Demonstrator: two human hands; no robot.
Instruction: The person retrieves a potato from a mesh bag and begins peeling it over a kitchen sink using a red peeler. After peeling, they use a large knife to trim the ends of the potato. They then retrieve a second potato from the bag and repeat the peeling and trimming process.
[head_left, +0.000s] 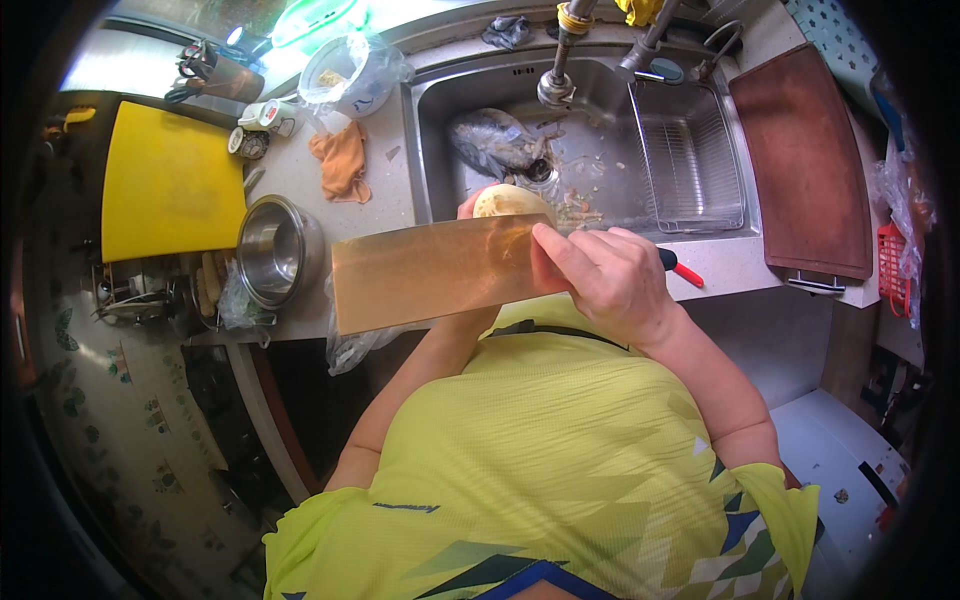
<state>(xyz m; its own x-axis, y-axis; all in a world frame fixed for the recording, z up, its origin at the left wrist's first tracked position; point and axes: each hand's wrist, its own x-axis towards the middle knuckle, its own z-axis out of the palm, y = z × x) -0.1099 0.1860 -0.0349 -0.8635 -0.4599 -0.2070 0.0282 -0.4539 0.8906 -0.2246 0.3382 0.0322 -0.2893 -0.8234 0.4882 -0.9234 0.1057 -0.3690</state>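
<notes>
A large cleaver (435, 270) with a broad blade is gripped in my right hand (611, 281), its blade pointing left across my body. My left hand (469, 206) is mostly hidden behind the blade and holds a pale, rounded vegetable or root (514, 202) with brown spots. The vegetable is just beyond the blade's far edge; whether they touch cannot be told. Below both lies the near side of the steel sink (615, 184). A fish (491, 142) lies in the sink beside the drain, with scraps and peelings around it.
A wire basket (694, 161) stands in the sink's right side under the faucet (559, 86). To the right is a brown cutting board (802, 165). Steel bowls (274, 251), an orange cloth (341, 161), a bag-lined bucket (349, 75) and a yellow board (172, 184) are on the left.
</notes>
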